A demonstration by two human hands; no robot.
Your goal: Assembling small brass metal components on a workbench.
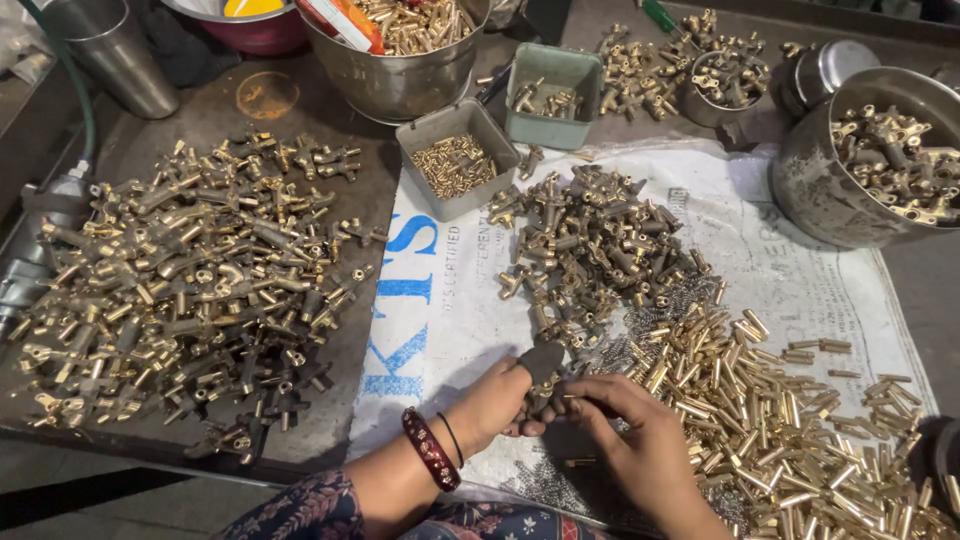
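A broad heap of brass valve bodies (190, 290) covered the dark table (300, 120) on the left, well apart from the hands. A white printed sack (440, 330) lay spread over the middle and right, bearing a smaller heap of darker valve fittings (590, 245) at its centre and a spill of short brass pins (790, 440) to the near right, with a scatter of small steel springs (650, 320) between them. Steel bowls of brass parts stood far centre (400, 75) and far right (850, 200); two small grey-green trays (455, 160) sat between them at the sack's far edge.

At the near edge, both hands met over the sack. The left hand (500, 395), a red bangle (430, 450) on its wrist, had its fingers curled around a dark brass fitting (542, 375), thumb pressed to its side. The fitting stood with its long axis running near to far, its far end pointing at the central heap, its near end toward the person. The right hand (640, 435) lay just to its right, thumb and forefinger pressed together at the fitting's lower end; whether they pinched a small part there could not be told. The pins lay just right of that hand, nearer it than the left.
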